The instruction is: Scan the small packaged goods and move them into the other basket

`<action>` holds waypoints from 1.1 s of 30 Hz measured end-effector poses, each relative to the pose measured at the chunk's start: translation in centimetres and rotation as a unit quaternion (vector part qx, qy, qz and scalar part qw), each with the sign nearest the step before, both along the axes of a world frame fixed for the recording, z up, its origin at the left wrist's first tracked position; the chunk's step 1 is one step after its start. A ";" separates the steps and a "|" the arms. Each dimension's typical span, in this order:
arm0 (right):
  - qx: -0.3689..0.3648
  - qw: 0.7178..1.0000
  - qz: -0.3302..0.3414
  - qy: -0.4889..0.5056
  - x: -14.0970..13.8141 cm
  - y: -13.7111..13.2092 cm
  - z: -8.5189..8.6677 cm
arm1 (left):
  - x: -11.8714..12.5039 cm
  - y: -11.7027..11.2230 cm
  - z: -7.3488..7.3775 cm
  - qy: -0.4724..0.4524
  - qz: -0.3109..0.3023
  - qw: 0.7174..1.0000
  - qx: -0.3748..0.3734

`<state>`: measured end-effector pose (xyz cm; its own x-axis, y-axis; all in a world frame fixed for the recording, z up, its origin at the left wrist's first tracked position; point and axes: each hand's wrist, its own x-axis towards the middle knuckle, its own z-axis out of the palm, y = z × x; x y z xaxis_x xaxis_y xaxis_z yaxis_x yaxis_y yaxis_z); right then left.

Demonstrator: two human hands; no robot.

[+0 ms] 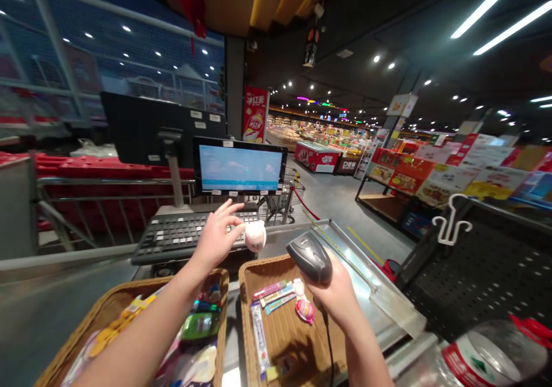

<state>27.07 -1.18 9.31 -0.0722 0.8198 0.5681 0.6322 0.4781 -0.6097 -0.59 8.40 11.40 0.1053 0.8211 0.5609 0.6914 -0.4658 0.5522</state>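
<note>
My left hand (218, 232) pinches the edge of a small white rounded item (255, 236) between thumb and forefinger, its other fingers raised. What kind of item it is, I cannot make out. My right hand (338, 295) is wrapped round a dark grey barcode scanner (311, 256), whose head points up and left toward the white item; the two are apart. Under both hands is a wicker basket (244, 318) with several slim wrapped sticks (276, 296) and a pink striped packaged item (305, 311). Beneath my left forearm, a second wicker basket (86, 325) holds many colourful small packages.
A keyboard (172, 232) and a lit screen (241, 168) stand beyond the baskets. The scanner's cable (329, 341) hangs into the right basket. On the right are a metal counter (345, 260), a black perforated panel (487, 260) with a white hook, and a clear plastic container (483, 355).
</note>
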 end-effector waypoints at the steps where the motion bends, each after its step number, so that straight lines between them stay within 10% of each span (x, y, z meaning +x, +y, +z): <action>1: 0.011 1.000 0.006 0.000 -0.9 0.1 0.5 | -0.8 0.1 0.5 -0.003 0.012 1.000 0.005; 12: 0.069 0.995 0.070 -0.028 -9.1 -0.1 3.1 | -5.3 -1.0 4.6 -0.002 0.081 0.996 0.047; 33: 0.036 0.994 0.102 -0.029 -10.5 -2.1 2.9 | -7.2 -0.8 4.8 -0.019 0.105 0.994 0.035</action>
<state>16.61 -3.27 12.17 -0.2673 0.7418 0.6150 0.5507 0.6413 -0.5343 -7.80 7.58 16.18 -0.0869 0.7812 0.6182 0.7563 -0.3521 0.5513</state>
